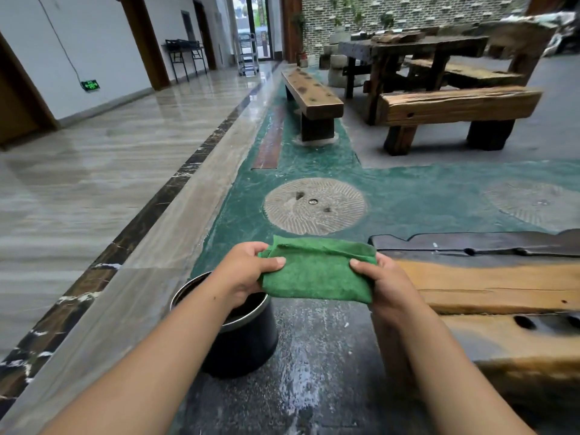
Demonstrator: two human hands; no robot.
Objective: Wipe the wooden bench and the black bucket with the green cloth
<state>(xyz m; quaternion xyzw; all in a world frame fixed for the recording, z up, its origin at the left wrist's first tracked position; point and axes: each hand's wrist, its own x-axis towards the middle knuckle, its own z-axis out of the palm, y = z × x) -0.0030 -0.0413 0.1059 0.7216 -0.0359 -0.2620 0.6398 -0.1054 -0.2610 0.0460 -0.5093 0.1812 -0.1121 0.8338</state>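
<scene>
A folded green cloth [317, 271] is stretched in the air between both hands. My left hand [243, 271] grips its left edge and my right hand [387, 285] grips its right edge. Below my left forearm stands the black bucket [248, 340] with a metal rim, upright on the floor, partly hidden by my arm. The wooden bench [489, 287], dark and orange with holes in its top, lies to the right, its near end beside my right hand. The cloth touches neither bench nor bucket.
A round carved stone disc [315, 206] is set in the green floor ahead. Farther on stand two more wooden benches [310, 92] and a heavy dark table [411, 48]. Polished tile corridor [103, 171] runs on the left. The floor by the bucket looks wet.
</scene>
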